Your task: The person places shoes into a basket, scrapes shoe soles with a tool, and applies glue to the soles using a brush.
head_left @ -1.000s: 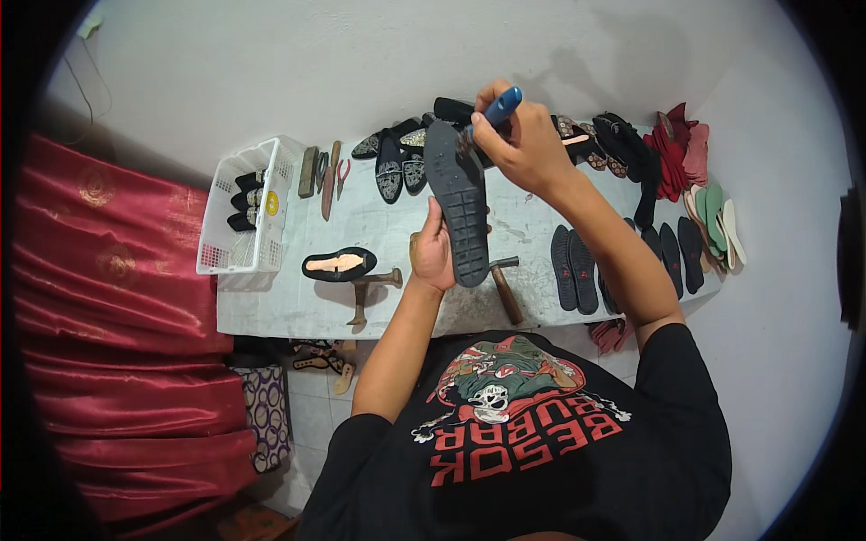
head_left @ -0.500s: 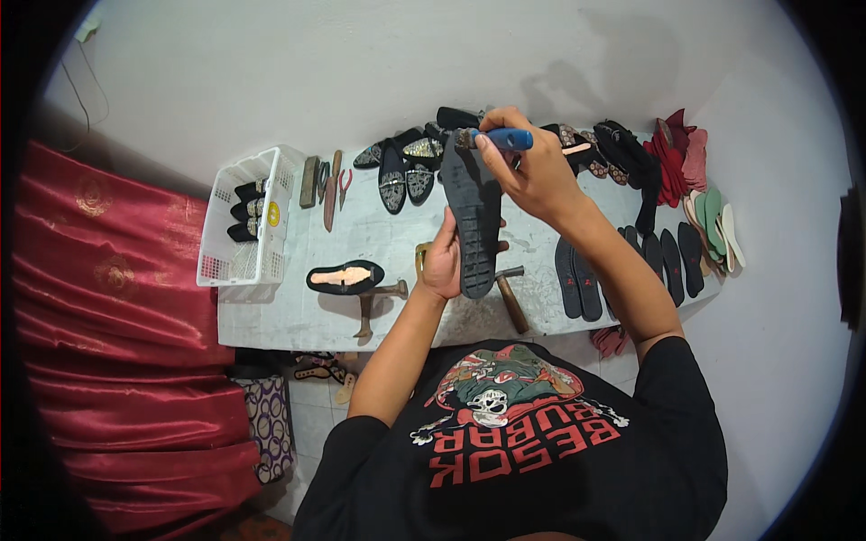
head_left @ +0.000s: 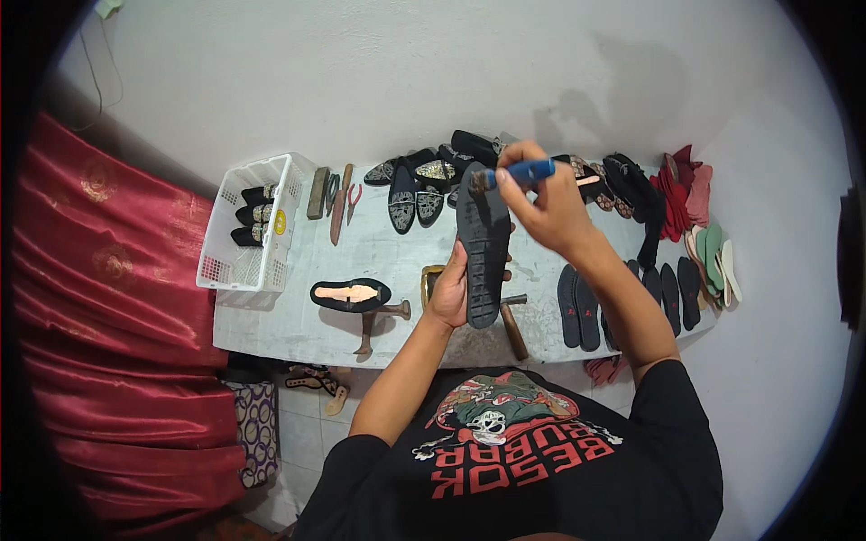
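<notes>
A long black shoe sole (head_left: 484, 270) is in my left hand (head_left: 448, 293), its ridged heel end toward me and its toe end away. The thumb lies along its left edge, with fingertips showing at the right edge. In my right hand (head_left: 555, 207) is a brush with a blue handle (head_left: 530, 171). Its brown bristles are at the toe end of the sole, where a darker patch shows. Behind my left hand a yellowish container (head_left: 430, 278) is partly hidden. Close by on the table lies a hammer (head_left: 514, 332).
A black shoe upper (head_left: 327, 304) rests by a metal shoe anvil (head_left: 367, 335). White basket (head_left: 280, 243) with shoes, pliers (head_left: 353, 200) and finished shoes (head_left: 402, 209) stand at left and back. Black insoles (head_left: 669, 299), red cloth (head_left: 672, 203) and green soles (head_left: 713, 248) lie right.
The brush has shifted over the toe end of the sole, its handle now tilted up to the right. Both hands and the whole table sit slightly lower in view.
</notes>
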`<state>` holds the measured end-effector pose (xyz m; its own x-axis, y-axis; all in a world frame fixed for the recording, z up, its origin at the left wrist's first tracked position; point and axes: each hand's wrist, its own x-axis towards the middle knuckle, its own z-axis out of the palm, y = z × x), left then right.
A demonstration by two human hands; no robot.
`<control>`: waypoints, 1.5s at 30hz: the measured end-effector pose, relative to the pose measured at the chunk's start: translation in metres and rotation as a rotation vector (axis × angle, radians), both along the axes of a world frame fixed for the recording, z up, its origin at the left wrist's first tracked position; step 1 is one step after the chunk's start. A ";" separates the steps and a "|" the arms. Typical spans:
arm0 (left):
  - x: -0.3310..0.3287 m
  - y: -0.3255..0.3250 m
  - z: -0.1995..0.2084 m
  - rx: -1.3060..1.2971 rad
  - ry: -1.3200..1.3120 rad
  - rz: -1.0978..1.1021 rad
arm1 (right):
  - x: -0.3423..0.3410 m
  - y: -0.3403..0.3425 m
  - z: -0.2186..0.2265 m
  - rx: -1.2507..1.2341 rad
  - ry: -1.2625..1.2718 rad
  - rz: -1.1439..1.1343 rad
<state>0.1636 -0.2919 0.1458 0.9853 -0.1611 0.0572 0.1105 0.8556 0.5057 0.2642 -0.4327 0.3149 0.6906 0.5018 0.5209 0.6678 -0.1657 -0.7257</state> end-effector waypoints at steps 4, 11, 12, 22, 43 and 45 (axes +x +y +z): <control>-0.002 0.009 -0.015 -0.089 0.034 -0.023 | -0.028 -0.004 -0.024 -0.078 -0.116 0.078; -0.001 -0.005 -0.005 -0.006 -0.007 -0.022 | -0.010 -0.007 -0.016 0.034 0.042 0.069; -0.001 -0.009 -0.004 0.011 -0.020 -0.005 | -0.003 -0.007 -0.014 0.048 -0.009 0.028; 0.004 -0.011 0.001 -0.093 0.094 -0.016 | -0.041 -0.021 -0.046 0.092 -0.116 0.018; -0.002 0.002 -0.017 0.028 0.030 0.022 | -0.034 -0.057 -0.064 0.064 -0.171 -0.050; 0.002 0.005 -0.018 0.034 0.050 0.000 | -0.034 -0.057 -0.054 0.043 -0.168 -0.048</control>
